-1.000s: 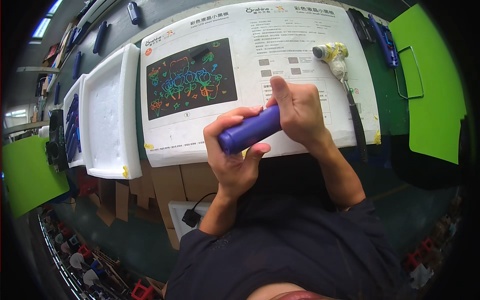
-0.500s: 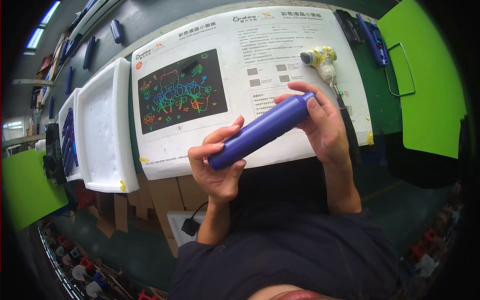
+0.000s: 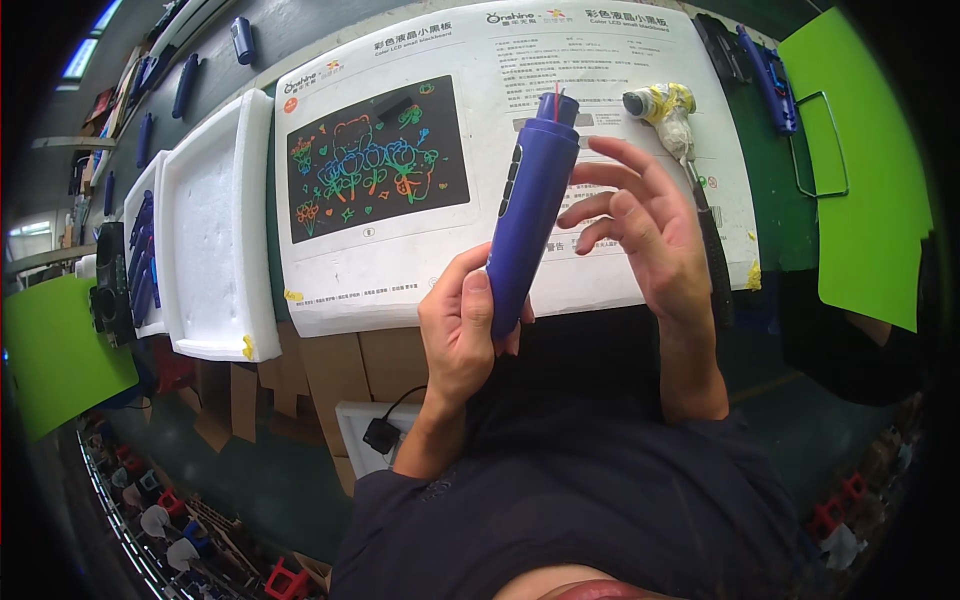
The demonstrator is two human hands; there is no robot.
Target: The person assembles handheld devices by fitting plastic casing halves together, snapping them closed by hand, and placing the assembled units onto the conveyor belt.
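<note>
"Where's the blue tube (image 3: 533, 225) from your end?"

"I see it in the left hand (image 3: 457, 330): fingers and thumb clamped round its lower end, the rest rising beyond them, slightly tilted."

"And the right hand (image 3: 655, 240)?"

"Its fingers are spread and curved, just beside the tube's upper part. I can't tell whether a fingertip touches."

"How would it handle?"

"I'd judge the shell stiff, fairly light, a bit slippery for being so smooth. The red wire (image 3: 557, 103), above the right fingertips, looks fragile; I'd keep off it."

"Best hold?"

"I'd take the plain barrel just above the left fingers, clear of the dark buttons (image 3: 511, 180) farther up."
</note>
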